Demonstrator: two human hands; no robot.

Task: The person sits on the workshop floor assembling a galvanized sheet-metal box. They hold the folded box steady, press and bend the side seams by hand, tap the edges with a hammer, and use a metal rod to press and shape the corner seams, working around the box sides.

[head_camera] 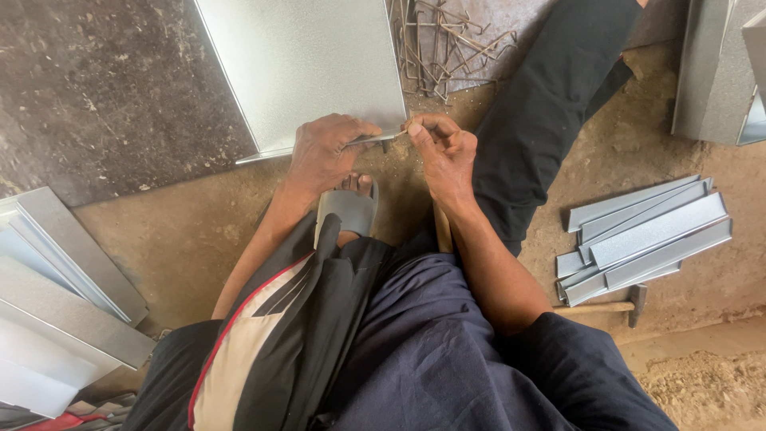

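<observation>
mid-step: fitting a thin grey metal strip (373, 140) onto the near edge of a large flat galvanised steel sheet (307, 68) lying on the dirt floor (159, 231). left hand (323, 152) clamped over sheet edge and strip; right hand (443, 152) pinching strip end. next: likely needs steady alignment along the edge.

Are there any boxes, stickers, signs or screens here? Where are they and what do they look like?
None in view: no box, sticker, sign or screen.
Only bare metal and tools show:
Metal sheet: top middle, flat, grey, its near edge pinched by both hands.
Metal strips: right, on the ground, long, grey, stacked.
Hammer: below the strips, wooden handle.
Bent wires: top, thin, rusty pile.
</observation>
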